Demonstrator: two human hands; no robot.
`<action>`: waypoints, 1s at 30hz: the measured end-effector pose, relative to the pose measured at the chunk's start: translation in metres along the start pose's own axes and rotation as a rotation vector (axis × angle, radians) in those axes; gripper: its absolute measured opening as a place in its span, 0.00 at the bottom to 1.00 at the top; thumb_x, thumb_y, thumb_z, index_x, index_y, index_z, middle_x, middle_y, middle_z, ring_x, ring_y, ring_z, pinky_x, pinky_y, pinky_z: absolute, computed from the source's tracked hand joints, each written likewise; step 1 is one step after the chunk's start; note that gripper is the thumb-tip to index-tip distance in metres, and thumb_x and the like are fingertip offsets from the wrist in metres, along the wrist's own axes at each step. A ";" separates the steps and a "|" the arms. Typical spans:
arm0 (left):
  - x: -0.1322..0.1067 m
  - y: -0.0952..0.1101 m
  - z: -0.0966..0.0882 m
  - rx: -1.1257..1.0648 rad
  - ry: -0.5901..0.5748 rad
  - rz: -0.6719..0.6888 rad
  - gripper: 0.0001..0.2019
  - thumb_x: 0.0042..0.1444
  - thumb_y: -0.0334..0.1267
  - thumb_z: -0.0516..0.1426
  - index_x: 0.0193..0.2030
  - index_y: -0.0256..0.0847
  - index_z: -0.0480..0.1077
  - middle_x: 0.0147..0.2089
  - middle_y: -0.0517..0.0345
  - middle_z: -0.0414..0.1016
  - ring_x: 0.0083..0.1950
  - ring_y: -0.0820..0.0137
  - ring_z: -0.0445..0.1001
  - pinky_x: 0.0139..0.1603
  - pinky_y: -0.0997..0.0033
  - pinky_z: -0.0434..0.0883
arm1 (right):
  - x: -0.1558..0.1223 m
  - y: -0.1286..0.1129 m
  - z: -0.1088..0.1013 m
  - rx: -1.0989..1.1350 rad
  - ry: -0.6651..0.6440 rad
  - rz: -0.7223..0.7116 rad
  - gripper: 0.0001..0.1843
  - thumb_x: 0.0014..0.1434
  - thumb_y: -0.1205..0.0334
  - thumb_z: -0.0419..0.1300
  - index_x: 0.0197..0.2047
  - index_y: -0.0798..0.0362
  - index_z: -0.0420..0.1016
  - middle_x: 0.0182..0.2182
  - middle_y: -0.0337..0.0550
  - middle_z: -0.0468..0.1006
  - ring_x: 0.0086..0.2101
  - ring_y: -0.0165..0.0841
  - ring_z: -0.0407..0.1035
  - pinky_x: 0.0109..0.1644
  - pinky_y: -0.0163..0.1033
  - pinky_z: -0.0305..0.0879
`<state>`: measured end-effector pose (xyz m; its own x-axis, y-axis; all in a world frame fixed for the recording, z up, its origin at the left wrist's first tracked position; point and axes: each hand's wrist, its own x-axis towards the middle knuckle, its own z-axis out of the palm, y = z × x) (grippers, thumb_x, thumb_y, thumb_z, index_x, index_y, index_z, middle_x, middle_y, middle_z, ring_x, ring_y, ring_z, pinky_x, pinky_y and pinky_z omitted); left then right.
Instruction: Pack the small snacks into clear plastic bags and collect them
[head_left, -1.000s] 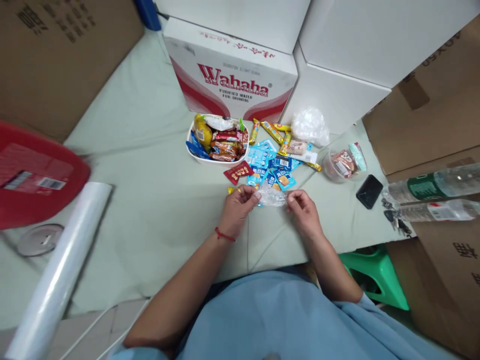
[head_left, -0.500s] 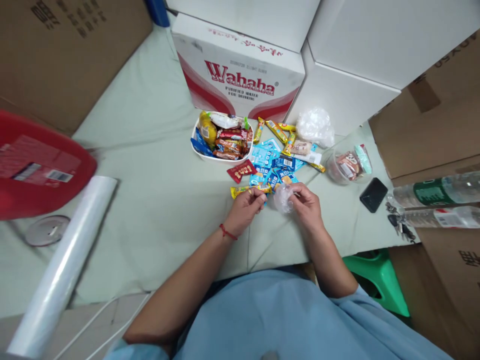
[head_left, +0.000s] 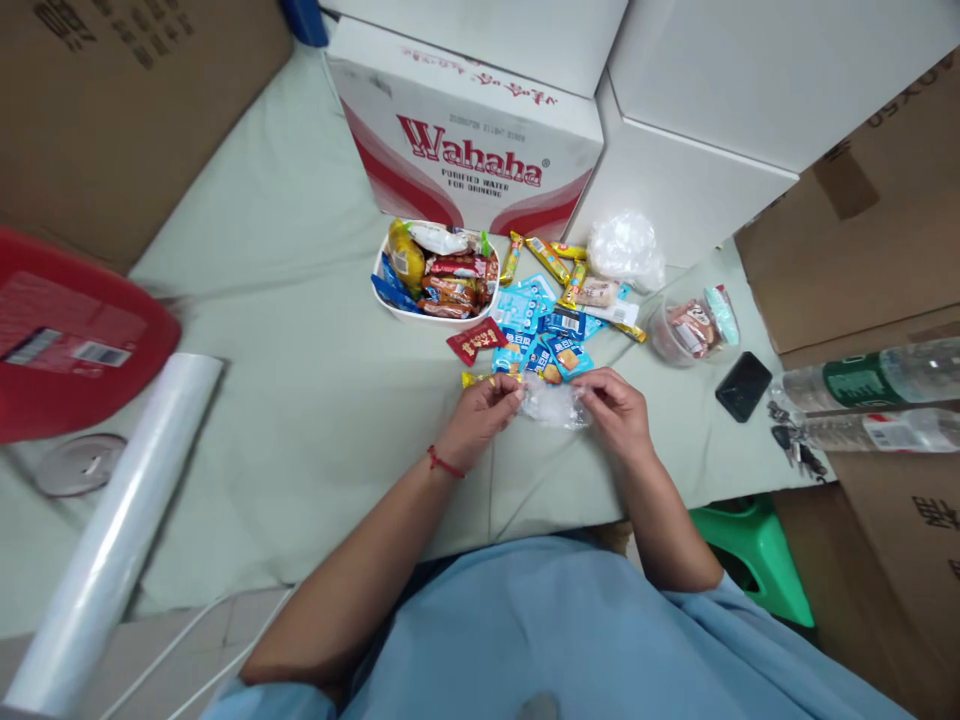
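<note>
Far out to the left of the left hand, a red tub (head_left: 67, 340) and a roll of clear film (head_left: 112, 540) lie on the pale green surface (head_left: 300, 400). The left hand (head_left: 484, 408) pinches the left edge of a clear plastic bag (head_left: 553, 404), thumb and fingertips closed on it just above the surface. A yellow snack bar (head_left: 471, 379) peeps out just beyond its knuckles. The bag spans the gap between both hands, and the right hand (head_left: 616, 412) grips its other edge in the same way. The bag looks featherlight, limp and slippery, likely to cling and tear, so it is best taken by the rim with a pinch at each side. Beyond the hands are a white bowl (head_left: 420, 317) of snacks, blue packets (head_left: 540, 335) and a carton (head_left: 465, 150) reading "Wahaha, purified water for drinking". To the right of the right hand lie a black phone (head_left: 742, 386) and bottles (head_left: 862, 380) whose labels cannot be read.
</note>
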<state>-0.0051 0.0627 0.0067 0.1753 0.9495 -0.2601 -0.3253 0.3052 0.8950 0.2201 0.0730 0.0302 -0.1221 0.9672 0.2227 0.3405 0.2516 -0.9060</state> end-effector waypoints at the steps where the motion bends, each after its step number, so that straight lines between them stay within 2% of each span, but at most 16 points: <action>1: 0.001 0.001 -0.001 -0.033 0.020 -0.008 0.17 0.48 0.48 0.68 0.32 0.42 0.69 0.25 0.68 0.64 0.24 0.78 0.57 0.26 0.75 0.55 | 0.000 0.003 -0.004 0.069 0.049 0.072 0.06 0.62 0.53 0.69 0.39 0.45 0.85 0.37 0.41 0.82 0.39 0.36 0.75 0.46 0.42 0.70; 4: 0.002 0.002 -0.001 -0.089 0.053 0.025 0.14 0.47 0.44 0.67 0.30 0.42 0.67 0.28 0.65 0.67 0.28 0.76 0.62 0.29 0.75 0.59 | -0.004 0.014 -0.016 0.251 0.161 0.302 0.12 0.56 0.50 0.73 0.38 0.47 0.83 0.32 0.38 0.79 0.30 0.31 0.69 0.36 0.37 0.67; 7: 0.002 0.004 0.001 -0.137 0.048 0.069 0.12 0.46 0.40 0.66 0.27 0.41 0.66 0.31 0.64 0.67 0.33 0.76 0.63 0.34 0.76 0.64 | -0.012 0.022 -0.026 0.240 0.115 0.419 0.17 0.54 0.46 0.73 0.41 0.49 0.82 0.33 0.38 0.78 0.29 0.30 0.67 0.33 0.36 0.67; 10: -0.001 0.006 0.003 -0.195 -0.004 0.022 0.12 0.45 0.41 0.66 0.28 0.42 0.66 0.30 0.64 0.66 0.34 0.74 0.65 0.37 0.73 0.68 | -0.018 0.019 -0.032 0.044 0.071 0.265 0.28 0.54 0.47 0.74 0.55 0.46 0.78 0.48 0.45 0.79 0.44 0.37 0.73 0.47 0.42 0.74; 12: -0.003 0.007 0.003 -0.238 -0.053 -0.038 0.13 0.44 0.41 0.67 0.29 0.42 0.66 0.32 0.63 0.69 0.37 0.71 0.69 0.38 0.71 0.72 | -0.019 0.011 -0.033 -0.057 0.018 0.115 0.36 0.55 0.48 0.74 0.64 0.43 0.72 0.59 0.48 0.73 0.57 0.41 0.70 0.60 0.49 0.72; 14: -0.004 0.007 0.003 -0.245 -0.105 -0.077 0.13 0.44 0.40 0.67 0.28 0.42 0.66 0.34 0.62 0.71 0.38 0.70 0.71 0.39 0.69 0.73 | -0.015 0.004 -0.032 -0.084 -0.072 0.028 0.34 0.60 0.47 0.71 0.67 0.41 0.69 0.63 0.49 0.70 0.62 0.43 0.67 0.64 0.52 0.69; 16: -0.005 0.006 0.003 -0.202 -0.151 -0.083 0.13 0.44 0.41 0.66 0.27 0.42 0.65 0.33 0.60 0.72 0.37 0.69 0.72 0.39 0.67 0.74 | -0.007 0.001 -0.029 -0.092 -0.142 0.000 0.25 0.64 0.47 0.67 0.62 0.42 0.74 0.57 0.48 0.75 0.57 0.42 0.71 0.62 0.50 0.71; 17: -0.005 0.005 0.003 -0.172 -0.163 -0.077 0.13 0.45 0.42 0.66 0.26 0.42 0.65 0.32 0.61 0.71 0.36 0.70 0.71 0.39 0.67 0.73 | -0.004 0.000 -0.027 -0.112 -0.133 -0.001 0.19 0.66 0.48 0.66 0.57 0.44 0.78 0.53 0.47 0.77 0.53 0.41 0.73 0.58 0.49 0.72; 18: -0.005 0.004 0.002 -0.143 -0.164 -0.065 0.12 0.45 0.42 0.65 0.26 0.42 0.65 0.31 0.61 0.70 0.34 0.71 0.69 0.38 0.68 0.72 | -0.001 0.000 -0.025 -0.146 -0.085 0.005 0.15 0.66 0.48 0.65 0.52 0.46 0.80 0.48 0.46 0.78 0.49 0.40 0.74 0.55 0.47 0.73; 20: -0.004 0.002 0.002 -0.100 -0.142 -0.036 0.12 0.45 0.41 0.65 0.25 0.42 0.66 0.27 0.64 0.66 0.30 0.73 0.65 0.36 0.71 0.69 | 0.003 -0.001 -0.022 -0.234 0.106 0.017 0.11 0.67 0.51 0.64 0.45 0.48 0.82 0.43 0.45 0.77 0.43 0.38 0.73 0.48 0.45 0.73; 22: -0.004 0.000 0.001 -0.081 -0.123 -0.015 0.12 0.45 0.42 0.65 0.25 0.42 0.66 0.25 0.65 0.63 0.29 0.74 0.62 0.36 0.72 0.67 | 0.002 -0.006 -0.020 -0.287 0.275 -0.020 0.10 0.68 0.54 0.63 0.47 0.47 0.82 0.42 0.45 0.76 0.42 0.38 0.72 0.46 0.44 0.72; 23: -0.003 0.000 0.001 -0.079 -0.123 -0.011 0.11 0.46 0.42 0.64 0.25 0.42 0.66 0.26 0.65 0.63 0.29 0.74 0.62 0.36 0.71 0.67 | 0.001 -0.010 -0.019 -0.306 0.281 -0.070 0.09 0.68 0.55 0.63 0.48 0.46 0.81 0.42 0.44 0.75 0.42 0.38 0.71 0.47 0.45 0.71; 24: -0.003 0.000 0.001 -0.074 -0.125 -0.008 0.12 0.46 0.42 0.64 0.25 0.42 0.66 0.26 0.65 0.64 0.29 0.74 0.63 0.36 0.71 0.67 | -0.001 -0.015 -0.017 -0.330 0.231 -0.138 0.09 0.68 0.56 0.63 0.50 0.45 0.81 0.43 0.44 0.76 0.44 0.39 0.71 0.50 0.47 0.70; 27: -0.004 0.000 0.001 -0.045 -0.136 0.007 0.10 0.46 0.40 0.64 0.25 0.41 0.67 0.26 0.65 0.66 0.30 0.75 0.62 0.35 0.73 0.63 | -0.003 -0.026 -0.008 -0.457 -0.053 -0.340 0.13 0.65 0.59 0.67 0.53 0.41 0.82 0.51 0.46 0.76 0.52 0.44 0.68 0.59 0.53 0.65; 28: -0.004 -0.001 0.001 -0.035 -0.136 0.012 0.10 0.45 0.39 0.64 0.24 0.40 0.68 0.26 0.65 0.66 0.29 0.75 0.61 0.34 0.73 0.62 | -0.002 -0.028 -0.004 -0.500 -0.119 -0.375 0.12 0.64 0.60 0.67 0.52 0.40 0.83 0.53 0.46 0.75 0.55 0.45 0.66 0.61 0.55 0.64; 30: -0.004 -0.002 0.001 -0.026 -0.120 0.023 0.08 0.44 0.37 0.64 0.24 0.40 0.69 0.24 0.65 0.66 0.29 0.76 0.60 0.33 0.74 0.60 | 0.002 -0.030 0.002 -0.557 -0.168 -0.387 0.09 0.65 0.62 0.66 0.46 0.40 0.84 0.56 0.45 0.75 0.56 0.47 0.64 0.62 0.56 0.63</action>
<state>-0.0040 0.0586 0.0060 0.2767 0.9413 -0.1935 -0.3545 0.2872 0.8898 0.2075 0.0676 0.0573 -0.4586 0.7973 0.3924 0.6654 0.6008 -0.4430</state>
